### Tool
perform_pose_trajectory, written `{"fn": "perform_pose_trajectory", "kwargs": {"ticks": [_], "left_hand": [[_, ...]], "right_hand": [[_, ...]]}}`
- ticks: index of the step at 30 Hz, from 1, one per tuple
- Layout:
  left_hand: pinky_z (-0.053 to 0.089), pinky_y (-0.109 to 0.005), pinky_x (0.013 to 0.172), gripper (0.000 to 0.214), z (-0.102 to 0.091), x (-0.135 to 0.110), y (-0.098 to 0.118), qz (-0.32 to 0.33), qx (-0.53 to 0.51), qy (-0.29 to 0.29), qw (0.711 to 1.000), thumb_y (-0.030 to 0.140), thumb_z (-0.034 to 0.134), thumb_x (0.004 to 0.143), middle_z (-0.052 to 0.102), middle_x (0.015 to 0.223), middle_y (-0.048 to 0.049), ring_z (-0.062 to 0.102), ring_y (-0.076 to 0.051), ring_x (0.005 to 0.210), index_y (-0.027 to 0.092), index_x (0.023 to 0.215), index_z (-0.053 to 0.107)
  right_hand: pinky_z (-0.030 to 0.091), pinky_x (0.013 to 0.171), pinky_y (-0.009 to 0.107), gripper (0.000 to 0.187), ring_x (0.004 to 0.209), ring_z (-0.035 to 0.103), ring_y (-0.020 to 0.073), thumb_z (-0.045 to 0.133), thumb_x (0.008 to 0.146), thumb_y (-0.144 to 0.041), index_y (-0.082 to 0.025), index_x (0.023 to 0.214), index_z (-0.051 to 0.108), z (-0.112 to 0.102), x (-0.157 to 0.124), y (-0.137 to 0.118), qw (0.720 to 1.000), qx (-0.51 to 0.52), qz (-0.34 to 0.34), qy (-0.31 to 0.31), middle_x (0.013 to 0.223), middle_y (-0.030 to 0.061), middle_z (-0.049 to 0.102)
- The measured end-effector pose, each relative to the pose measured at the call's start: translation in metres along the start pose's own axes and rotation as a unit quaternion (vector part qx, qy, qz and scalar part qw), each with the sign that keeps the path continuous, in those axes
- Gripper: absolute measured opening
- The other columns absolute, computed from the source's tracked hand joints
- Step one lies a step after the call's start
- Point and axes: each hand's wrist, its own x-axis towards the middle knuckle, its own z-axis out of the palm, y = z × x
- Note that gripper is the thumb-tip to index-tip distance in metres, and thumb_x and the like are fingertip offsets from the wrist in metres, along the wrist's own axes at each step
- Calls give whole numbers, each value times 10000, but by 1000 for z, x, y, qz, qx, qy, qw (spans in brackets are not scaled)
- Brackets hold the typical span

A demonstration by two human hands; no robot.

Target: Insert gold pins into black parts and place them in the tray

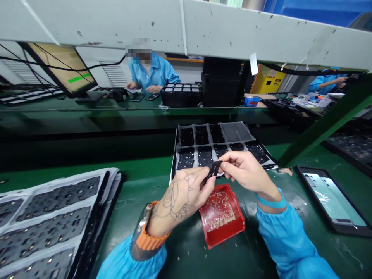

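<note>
My left hand (183, 195), with an orange-banded watch on its wrist, is closed on a thin black phone part (213, 170) with small cut-outs. My right hand (242, 170) pinches the upper end of that same part; whether a tiny piece is also between its fingertips is hidden. Below both hands stands a red bin (225, 234) holding many tiny pale pieces. Just behind them, a tray (236, 133) lined with white sheet carries similar black parts in two rows; two pockets at its back right hold none.
Stacked trays (55, 209) of black parts lie at the left. A black tray (334, 197) with pale, shiny phone-shaped panels is at the right. A slanted green post (328, 120) rises beyond it. A co-worker (154, 73) sits across the bench. Loose tiny pieces dot the green tabletop (232, 263).
</note>
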Motion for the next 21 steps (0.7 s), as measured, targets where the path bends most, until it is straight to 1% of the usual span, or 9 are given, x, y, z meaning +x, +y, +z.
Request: {"fn": "perform_pose_trajectory", "kwargs": {"ticks": [3, 7, 10, 14, 16, 21], "left_hand": [[244, -270, 492, 295, 1, -2, 0, 5, 6, -6, 1000, 141, 505, 919, 397, 549, 54, 361, -100, 481, 189, 644, 409], [251, -286, 516, 259, 3, -5, -1, 21, 17, -8, 1000, 153, 490, 943, 426, 595, 46, 385, -108, 510, 184, 689, 447], [253, -290, 520, 252, 5, -6, -1, 24, 32, -8, 999, 165, 477, 952, 425, 606, 46, 386, -110, 512, 184, 702, 455], [258, -287, 518, 252, 5, -6, -2, 14, 43, -9, 999, 169, 473, 952, 416, 608, 49, 381, -107, 507, 184, 701, 455], [262, -287, 521, 245, 3, -6, -1, 14, 43, -9, 999, 167, 470, 950, 413, 609, 49, 386, -108, 513, 182, 705, 462], [243, -286, 516, 234, 0, -6, 0, 26, 35, -3, 999, 154, 480, 941, 383, 603, 52, 346, -109, 511, 177, 708, 478]], "right_hand": [[382, 520, 212, 156, 593, 518, 153, 574, 833, -255, -133, 786, 660, 0, 1, 2, 1000, -9, -20, 10, 705, 20, 618], [317, 487, 206, 159, 557, 432, 142, 573, 787, -270, -141, 704, 617, 2, 4, 5, 999, -3, -27, 29, 625, -10, 539], [309, 476, 201, 153, 549, 414, 140, 557, 767, -268, -145, 688, 601, 5, 5, 6, 998, 0, -34, 44, 612, -14, 528], [304, 477, 205, 158, 542, 407, 138, 516, 782, -261, -152, 689, 582, 9, 5, 7, 995, -46, -49, 69, 607, -21, 507], [305, 482, 207, 154, 544, 409, 138, 511, 789, -257, -153, 701, 584, 9, 5, 6, 995, -53, -54, 68, 615, -21, 510], [318, 492, 201, 113, 554, 410, 137, 575, 760, -246, -151, 703, 594, 7, 5, 5, 998, 31, -44, 35, 633, -14, 525]]}}
